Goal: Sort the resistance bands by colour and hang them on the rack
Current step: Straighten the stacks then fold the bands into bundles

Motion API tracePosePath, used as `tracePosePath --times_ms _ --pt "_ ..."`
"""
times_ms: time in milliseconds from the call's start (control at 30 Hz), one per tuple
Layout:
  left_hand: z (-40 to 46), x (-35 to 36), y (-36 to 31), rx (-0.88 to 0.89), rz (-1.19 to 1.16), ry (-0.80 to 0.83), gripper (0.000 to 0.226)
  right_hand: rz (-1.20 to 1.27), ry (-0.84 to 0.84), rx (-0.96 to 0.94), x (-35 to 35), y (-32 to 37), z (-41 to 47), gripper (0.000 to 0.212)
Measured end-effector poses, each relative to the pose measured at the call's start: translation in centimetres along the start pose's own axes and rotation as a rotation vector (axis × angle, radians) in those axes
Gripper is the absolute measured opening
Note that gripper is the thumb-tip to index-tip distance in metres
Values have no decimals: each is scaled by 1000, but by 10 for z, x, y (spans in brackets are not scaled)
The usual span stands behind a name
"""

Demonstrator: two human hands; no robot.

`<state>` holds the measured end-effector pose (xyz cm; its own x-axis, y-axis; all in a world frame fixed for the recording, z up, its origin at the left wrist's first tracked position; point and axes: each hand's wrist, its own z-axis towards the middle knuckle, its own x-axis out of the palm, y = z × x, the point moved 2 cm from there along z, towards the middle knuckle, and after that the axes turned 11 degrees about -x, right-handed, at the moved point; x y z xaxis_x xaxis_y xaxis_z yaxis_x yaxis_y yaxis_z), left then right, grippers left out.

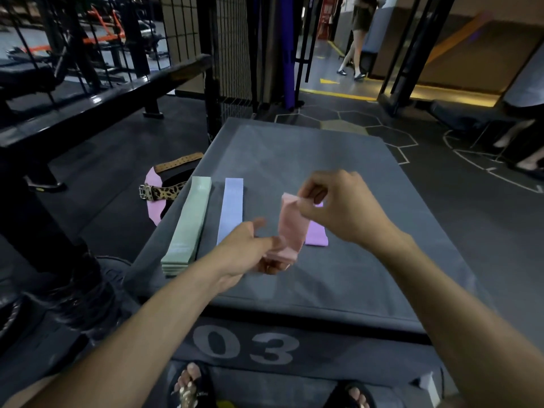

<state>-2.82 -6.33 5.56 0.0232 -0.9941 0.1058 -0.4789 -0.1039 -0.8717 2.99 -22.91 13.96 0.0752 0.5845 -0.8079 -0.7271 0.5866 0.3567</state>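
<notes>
The right hand (343, 207) pinches the top end of a pale pink fabric resistance band (290, 228) between thumb and fingertips, while the left hand (250, 251) curls round its lower end, so the flat loop hangs stretched between the two hands just above the grey padded top of a gym box (368, 260) marked "03" on its near face. Directly behind the pink band, partly hidden by it and by the right hand, a lilac fabric band (317, 235) lies flat on the pad. To the left, a pale blue fabric band (231, 210) lies straight, and beside that a neat stack of mint-green fabric bands (188, 228) runs along the pad's left edge. The step in hand looks like the colour sort: green, blue and lilac each have a lane, and the pink one is being straightened before it gets its own. The next move calls for laying it flat and parallel in the free gap between blue and lilac, or to the right, without disturbing its neighbours. Hanging has not begun; which of the black metal frames (212, 83) beyond the box is the rack, I cannot tell.
</notes>
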Motion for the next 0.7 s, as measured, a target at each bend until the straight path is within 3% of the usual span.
tracePosePath --times_ms 100,233,333,433,700 --pt "-5 -1 -9 0 21 14 59 37 26 18 9 10 -17 21" --pt "-11 -2 -10 -15 17 0 43 -1 31 36 25 11 -33 14" --pt "-16 -1 -11 -23 -5 63 15 20 49 25 32 12 -39 10" --pt "-19 -1 -14 -21 -6 123 18 18 49 25 34 13 -39 13" --pt "-11 -6 -13 -73 86 55 14 -43 85 4 39 17 -39 7"
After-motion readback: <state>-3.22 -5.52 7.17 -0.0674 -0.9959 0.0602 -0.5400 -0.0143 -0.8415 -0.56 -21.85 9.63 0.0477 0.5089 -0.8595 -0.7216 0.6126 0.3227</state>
